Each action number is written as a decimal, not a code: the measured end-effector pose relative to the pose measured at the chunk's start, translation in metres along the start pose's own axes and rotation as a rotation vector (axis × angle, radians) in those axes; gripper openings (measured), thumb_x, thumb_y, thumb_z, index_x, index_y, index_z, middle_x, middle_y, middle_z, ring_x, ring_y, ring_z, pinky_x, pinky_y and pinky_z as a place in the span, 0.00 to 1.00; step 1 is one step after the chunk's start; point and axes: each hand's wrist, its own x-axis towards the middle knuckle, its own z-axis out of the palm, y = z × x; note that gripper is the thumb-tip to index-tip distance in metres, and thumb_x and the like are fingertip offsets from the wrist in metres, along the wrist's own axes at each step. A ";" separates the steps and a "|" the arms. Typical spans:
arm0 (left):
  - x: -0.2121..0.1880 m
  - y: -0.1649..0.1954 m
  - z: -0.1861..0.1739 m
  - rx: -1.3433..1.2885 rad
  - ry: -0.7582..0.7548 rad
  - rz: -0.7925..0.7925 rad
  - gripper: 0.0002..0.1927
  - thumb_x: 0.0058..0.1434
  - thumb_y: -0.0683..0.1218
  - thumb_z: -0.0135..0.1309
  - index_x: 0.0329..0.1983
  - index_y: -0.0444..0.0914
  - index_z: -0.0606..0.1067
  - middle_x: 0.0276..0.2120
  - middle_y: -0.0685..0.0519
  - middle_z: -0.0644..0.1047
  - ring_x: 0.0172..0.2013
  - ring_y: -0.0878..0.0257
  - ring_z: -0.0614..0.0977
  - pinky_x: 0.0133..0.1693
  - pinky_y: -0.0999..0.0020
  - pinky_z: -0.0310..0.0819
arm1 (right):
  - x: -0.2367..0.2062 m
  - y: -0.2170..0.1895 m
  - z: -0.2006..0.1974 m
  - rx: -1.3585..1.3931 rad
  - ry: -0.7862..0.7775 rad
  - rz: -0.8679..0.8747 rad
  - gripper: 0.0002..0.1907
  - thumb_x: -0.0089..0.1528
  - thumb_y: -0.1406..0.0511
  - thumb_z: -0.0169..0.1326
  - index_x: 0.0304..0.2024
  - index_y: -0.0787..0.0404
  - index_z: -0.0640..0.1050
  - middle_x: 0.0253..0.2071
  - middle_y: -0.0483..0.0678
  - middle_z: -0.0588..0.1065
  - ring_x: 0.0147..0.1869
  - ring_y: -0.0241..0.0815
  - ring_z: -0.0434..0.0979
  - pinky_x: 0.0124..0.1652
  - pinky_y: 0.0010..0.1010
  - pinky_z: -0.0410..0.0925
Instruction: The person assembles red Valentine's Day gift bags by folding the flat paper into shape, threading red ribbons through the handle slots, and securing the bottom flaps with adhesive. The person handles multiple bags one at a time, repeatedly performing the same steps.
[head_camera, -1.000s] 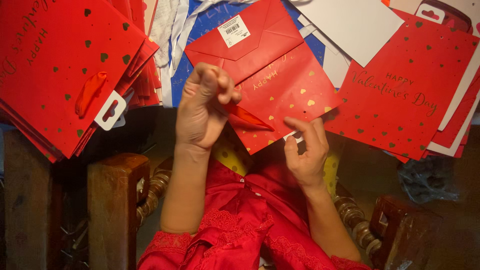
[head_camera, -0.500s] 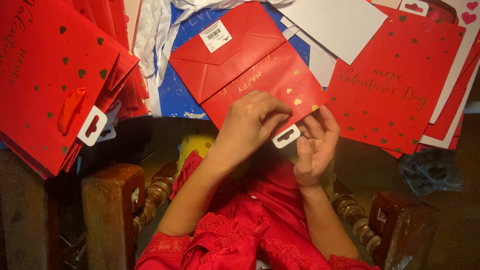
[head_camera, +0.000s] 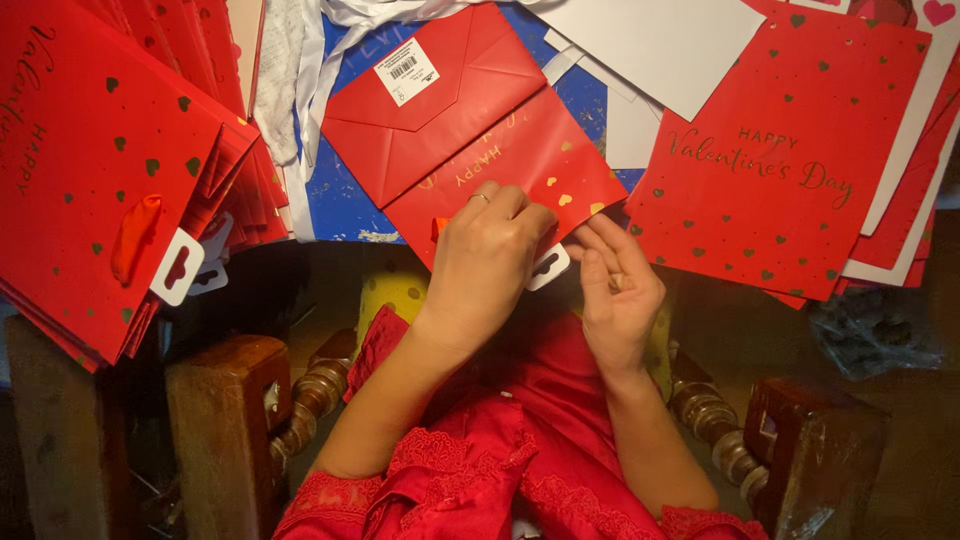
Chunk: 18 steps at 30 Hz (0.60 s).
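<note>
A flat red paper gift bag with gold hearts lies folded on the table edge in front of me, a white sticker on its base. My left hand presses down on the bag's near edge, fingers curled over its red ribbon handle. My right hand pinches the bag's lower right corner beside a white hang tag, which peeks out between the two hands.
A thick stack of the same red bags with ribbon handles and white tags lies at the left. Another stack of bags lies at the right, with white card sheets behind. Wooden chair arms flank my lap.
The left hand came down from a raised fist onto the bag's near edge. The white tag appeared between the hands, and the bag shifted slightly left and closer.
</note>
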 end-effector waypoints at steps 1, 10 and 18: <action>0.000 0.000 0.001 0.009 -0.006 0.012 0.07 0.51 0.38 0.62 0.33 0.37 0.77 0.31 0.49 0.74 0.37 0.51 0.77 0.39 0.57 0.73 | 0.002 -0.001 0.001 -0.009 -0.004 0.006 0.18 0.71 0.71 0.47 0.63 0.75 0.70 0.58 0.56 0.76 0.60 0.40 0.79 0.57 0.30 0.74; -0.001 -0.005 0.005 -0.036 -0.038 -0.010 0.09 0.57 0.38 0.61 0.35 0.37 0.71 0.29 0.50 0.74 0.34 0.51 0.76 0.38 0.57 0.71 | 0.012 -0.008 0.005 -0.352 -0.010 -0.060 0.09 0.68 0.74 0.57 0.51 0.69 0.79 0.35 0.47 0.80 0.39 0.30 0.79 0.39 0.24 0.72; 0.006 -0.006 -0.001 -0.064 0.005 0.013 0.11 0.60 0.41 0.62 0.44 0.39 0.73 0.34 0.53 0.78 0.39 0.53 0.78 0.46 0.56 0.71 | 0.027 -0.022 0.009 -0.423 -0.029 0.024 0.03 0.64 0.73 0.59 0.39 0.66 0.78 0.21 0.45 0.75 0.21 0.32 0.77 0.24 0.24 0.66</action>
